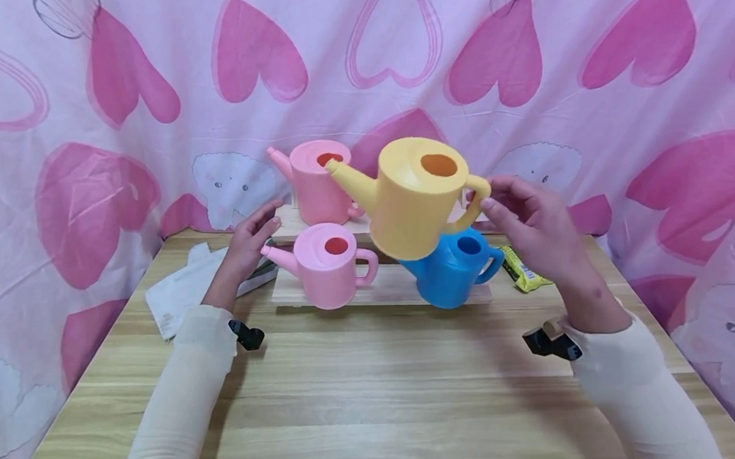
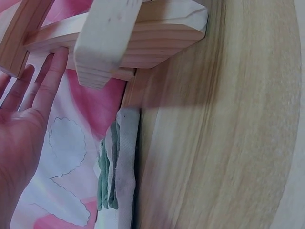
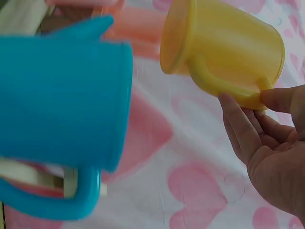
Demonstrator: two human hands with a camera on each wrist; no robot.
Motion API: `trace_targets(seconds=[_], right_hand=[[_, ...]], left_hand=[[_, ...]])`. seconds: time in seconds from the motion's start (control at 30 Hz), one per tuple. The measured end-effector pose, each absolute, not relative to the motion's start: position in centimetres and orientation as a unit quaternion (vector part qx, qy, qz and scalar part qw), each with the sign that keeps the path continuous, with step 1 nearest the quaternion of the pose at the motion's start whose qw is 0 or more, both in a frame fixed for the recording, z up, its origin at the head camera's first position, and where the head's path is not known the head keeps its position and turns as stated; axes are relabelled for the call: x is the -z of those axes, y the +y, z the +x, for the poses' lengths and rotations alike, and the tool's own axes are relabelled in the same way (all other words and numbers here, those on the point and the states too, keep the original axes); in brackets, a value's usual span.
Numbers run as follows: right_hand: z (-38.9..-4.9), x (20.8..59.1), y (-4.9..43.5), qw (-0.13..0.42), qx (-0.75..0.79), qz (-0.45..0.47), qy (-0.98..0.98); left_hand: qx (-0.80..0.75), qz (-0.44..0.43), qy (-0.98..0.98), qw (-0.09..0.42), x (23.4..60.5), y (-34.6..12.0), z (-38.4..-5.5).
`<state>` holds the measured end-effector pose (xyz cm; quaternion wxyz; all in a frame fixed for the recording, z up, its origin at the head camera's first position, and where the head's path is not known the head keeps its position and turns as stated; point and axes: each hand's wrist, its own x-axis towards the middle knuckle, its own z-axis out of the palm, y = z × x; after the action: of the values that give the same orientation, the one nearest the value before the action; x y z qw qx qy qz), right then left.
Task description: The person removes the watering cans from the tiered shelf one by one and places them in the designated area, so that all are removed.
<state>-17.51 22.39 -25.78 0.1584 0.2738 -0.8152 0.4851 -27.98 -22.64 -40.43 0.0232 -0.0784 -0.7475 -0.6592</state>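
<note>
My right hand (image 1: 540,232) pinches the handle of a yellow watering can (image 1: 406,207), held in the air with its spout to the left. In the right wrist view, thumb and fingers meet on the handle of the yellow watering can (image 3: 233,43). My left hand (image 1: 245,245) has its fingers extended at the left end of the wooden shelf (image 1: 382,294). The left wrist view shows fingertips of the left hand (image 2: 24,133) against the underside of the wooden shelf (image 2: 152,43). On the shelf's lower step stand a pink watering can (image 1: 326,276) and a blue watering can (image 1: 449,270).
Another pink watering can (image 1: 319,190) stands on the upper step. Folded cloth (image 1: 182,292) lies at the table's left, and a yellow-green packet (image 1: 523,270) at the right. A pink heart-patterned curtain (image 1: 325,115) hangs behind the wooden table (image 1: 387,393).
</note>
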Motion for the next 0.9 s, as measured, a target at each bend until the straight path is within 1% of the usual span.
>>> trace_targets(seconds=[0.27,0.47,0.53,0.7,0.9], right_hand=[[-15.2,26.6,20.3,0.065,-0.518,0.326,-0.788],[-13.9,27.7,18.6,-0.025,-0.555,0.352,-0.754],[-13.5,28.3,18.2,-0.056,-0.563,0.356,-0.744],[-12.7,29.7,17.2,-0.116,-0.568,0.359,-0.732],[-11.9,31.8,15.9,-0.174,-0.558,0.351,-0.732]], left_hand=[[0.654,-0.076,-0.752,0.02,40.5,-22.4,-28.0],[0.654,-0.067,-0.753,0.013,40.3,-22.4,-27.8],[0.651,-0.063,-0.757,0.011,40.2,-22.5,-27.8],[0.649,-0.078,-0.756,0.014,40.3,-22.6,-27.9],[0.647,-0.092,-0.757,0.015,40.4,-22.9,-27.8]])
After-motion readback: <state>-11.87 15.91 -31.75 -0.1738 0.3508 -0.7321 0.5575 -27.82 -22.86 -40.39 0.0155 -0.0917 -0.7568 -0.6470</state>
